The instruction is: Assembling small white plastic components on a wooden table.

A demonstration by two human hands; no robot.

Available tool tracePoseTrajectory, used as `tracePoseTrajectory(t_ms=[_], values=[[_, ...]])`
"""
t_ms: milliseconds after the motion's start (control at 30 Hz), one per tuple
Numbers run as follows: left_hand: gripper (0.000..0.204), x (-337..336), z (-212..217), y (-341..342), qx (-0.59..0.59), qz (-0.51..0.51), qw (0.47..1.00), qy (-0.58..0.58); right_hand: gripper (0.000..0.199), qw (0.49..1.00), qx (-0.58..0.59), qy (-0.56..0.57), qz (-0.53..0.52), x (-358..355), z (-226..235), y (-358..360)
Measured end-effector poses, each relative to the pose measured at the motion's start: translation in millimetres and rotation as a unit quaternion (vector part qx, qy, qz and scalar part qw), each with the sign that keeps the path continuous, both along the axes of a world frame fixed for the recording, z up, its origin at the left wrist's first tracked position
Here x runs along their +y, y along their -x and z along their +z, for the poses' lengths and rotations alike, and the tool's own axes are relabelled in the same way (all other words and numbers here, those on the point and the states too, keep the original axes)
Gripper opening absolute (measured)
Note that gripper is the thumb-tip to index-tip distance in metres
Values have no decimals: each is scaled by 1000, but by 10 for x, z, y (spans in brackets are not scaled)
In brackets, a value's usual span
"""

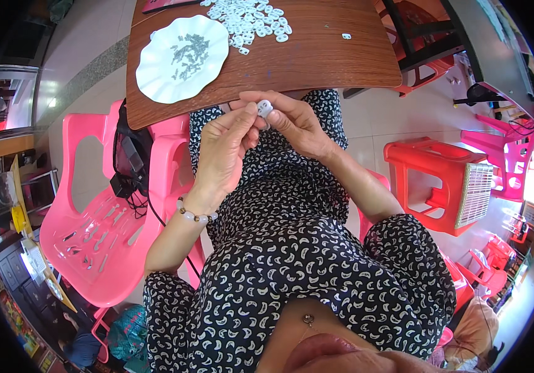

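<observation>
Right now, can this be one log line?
left hand: pinching small white piece; right hand: pinching same piece; wavy plate: holding grey bits; table: loose white pieces right of plate

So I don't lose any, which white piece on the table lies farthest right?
The lone white piece on the right, apart from the heap beside the plate.

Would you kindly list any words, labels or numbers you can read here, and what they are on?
No text is readable.
Small white piece between left hand and right hand: dark marks, too small to make out.
Colourful items, lower left: too small and blurred.
</observation>
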State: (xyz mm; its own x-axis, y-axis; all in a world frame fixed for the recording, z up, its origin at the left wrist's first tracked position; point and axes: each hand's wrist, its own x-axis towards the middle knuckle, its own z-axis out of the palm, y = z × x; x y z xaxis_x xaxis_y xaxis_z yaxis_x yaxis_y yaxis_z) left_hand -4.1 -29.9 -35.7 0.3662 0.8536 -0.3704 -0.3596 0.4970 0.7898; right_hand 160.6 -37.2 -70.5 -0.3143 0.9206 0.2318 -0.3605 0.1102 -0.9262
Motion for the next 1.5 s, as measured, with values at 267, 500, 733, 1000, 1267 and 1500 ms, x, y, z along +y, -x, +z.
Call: tracePoseTrajectory(t_ms=[267,500,733,1000,1267,1500], values=[[20,-13,-26,-25,16,13,1000,-7,43,1000,-6,15,10,7,-43,-9],[20,-23,5,-44,-5,4,1000,-5,39,999,23,34,-18,-7,-75,2],[20,-33,18,-49,-8,9,1000,-1,44,1000,9,18,-6,7,-81,-16],[22,-32,12,-46,2,21,1000,-17,41,999,40,3,-7,13,-63,24],[21,10,45,-26,87,19,992,-85,44,997,65,33,10,21,-51,26],[21,1,33,79,104,-10,991,-80,29,997,-44,56,-25,14,-14,6]])
